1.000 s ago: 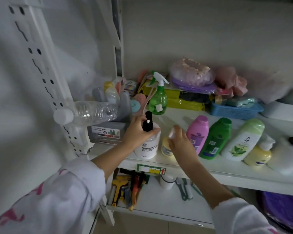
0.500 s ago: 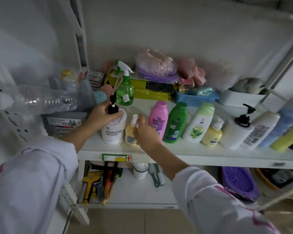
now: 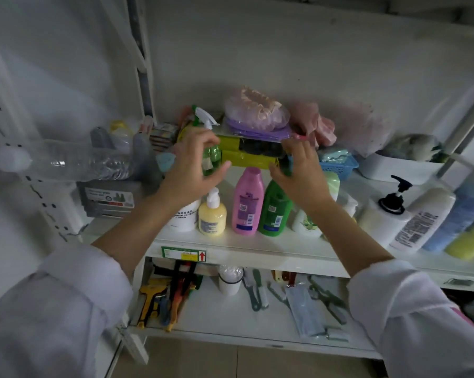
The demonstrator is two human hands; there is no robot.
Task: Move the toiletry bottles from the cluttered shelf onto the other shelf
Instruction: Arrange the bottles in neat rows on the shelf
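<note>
A row of toiletry bottles stands along the front of the white shelf point(image 3: 257, 249): a white lotion jar point(image 3: 185, 216), a small yellow pump bottle point(image 3: 212, 214), a pink bottle point(image 3: 248, 203), a green bottle point(image 3: 275, 211) and a pale green bottle point(image 3: 309, 221). Further right stand a white pump bottle point(image 3: 380, 216), a white tube point(image 3: 424, 216), a blue bottle point(image 3: 462, 214) and a yellow one point(image 3: 473, 238). My left hand point(image 3: 194, 167) hovers above the jar with its fingers apart, just in front of the green spray bottle point(image 3: 209, 156). My right hand point(image 3: 298, 173) is raised over the green bottle, fingers spread, holding nothing.
Behind the row lie yellow packets point(image 3: 246, 151), a bagged pink item point(image 3: 255, 113), pink cloth point(image 3: 317, 126), a blue basket point(image 3: 339, 166) and a white tub point(image 3: 402, 167). An empty clear water bottle point(image 3: 74, 160) lies at the left over a grey box point(image 3: 107, 197). Tools fill the lower shelf point(image 3: 230, 312).
Both hands have let go of the white jar and the small yellow pump bottle and lifted up toward the back of the shelf. The view has shifted right.
</note>
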